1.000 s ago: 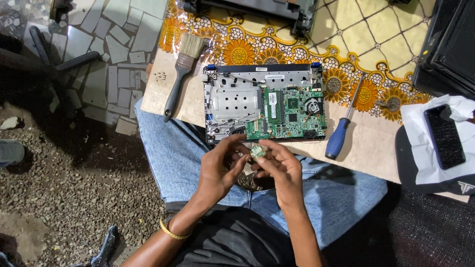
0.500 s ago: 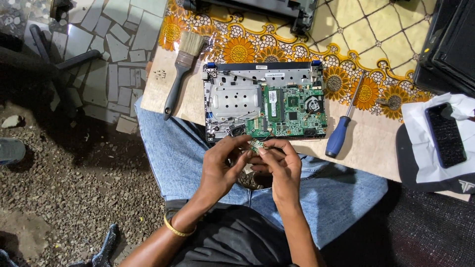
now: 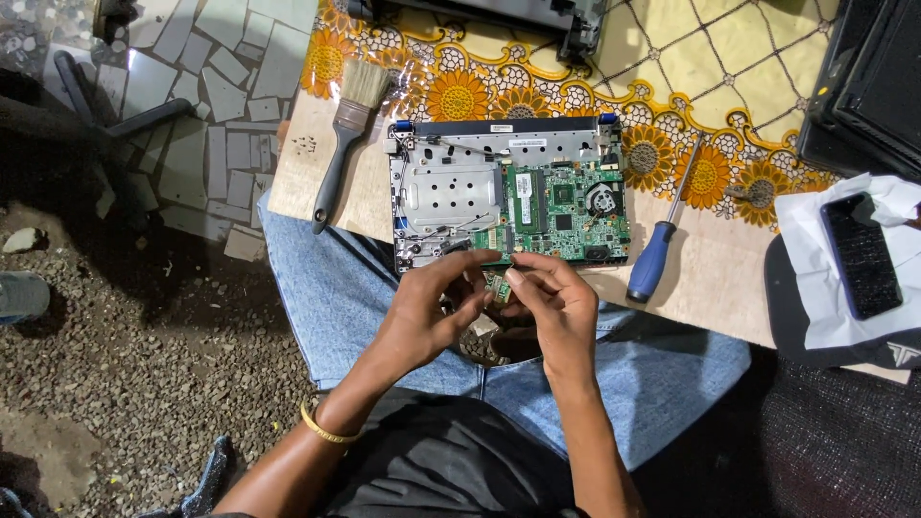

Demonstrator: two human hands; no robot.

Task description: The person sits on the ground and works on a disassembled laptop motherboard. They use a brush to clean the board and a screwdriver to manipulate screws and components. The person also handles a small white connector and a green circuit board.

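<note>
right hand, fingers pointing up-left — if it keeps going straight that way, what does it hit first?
Likely the small green circuit piece pinched between both hands, then the left hand's fingertips. Beyond them lies the opened laptop base. The right hand sits nearly against these already; depth is unclear from above.

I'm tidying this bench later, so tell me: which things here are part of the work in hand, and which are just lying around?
In hand:
- left hand and right hand, pinching a small green circuit card
- opened laptop base, green board exposed

Lying about:
- paintbrush
- blue-handled screwdriver
- phone on white paper
- black casing
</note>
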